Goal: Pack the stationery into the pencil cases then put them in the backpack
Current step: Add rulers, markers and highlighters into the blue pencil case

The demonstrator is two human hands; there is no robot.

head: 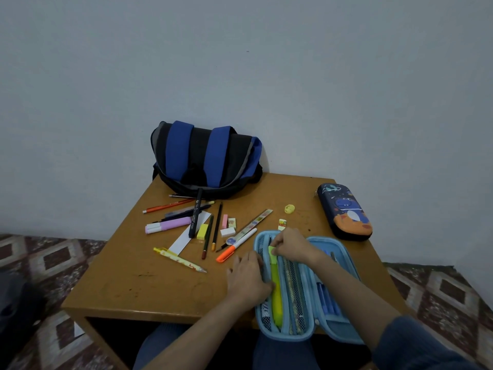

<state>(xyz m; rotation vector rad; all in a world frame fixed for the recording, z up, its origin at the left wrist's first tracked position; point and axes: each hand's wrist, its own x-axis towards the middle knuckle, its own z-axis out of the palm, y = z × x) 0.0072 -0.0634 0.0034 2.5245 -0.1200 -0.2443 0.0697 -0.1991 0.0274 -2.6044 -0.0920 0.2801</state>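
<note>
R hand (292,245) fingers (277,249) pinched on yellow-green highlighter (276,289) top, lying in open blue pencil case (306,332) at worktop (133,284) front edge. L hand (248,279) flat, fingers spread, on case's left rim. Backpack (205,158) at rear w/ loose stationery between; dinosaur case (344,210) far right.

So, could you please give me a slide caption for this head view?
Both hands tuck a yellow-green highlighter into the open blue pencil case; loose stationery and backpack wait behind.
</note>
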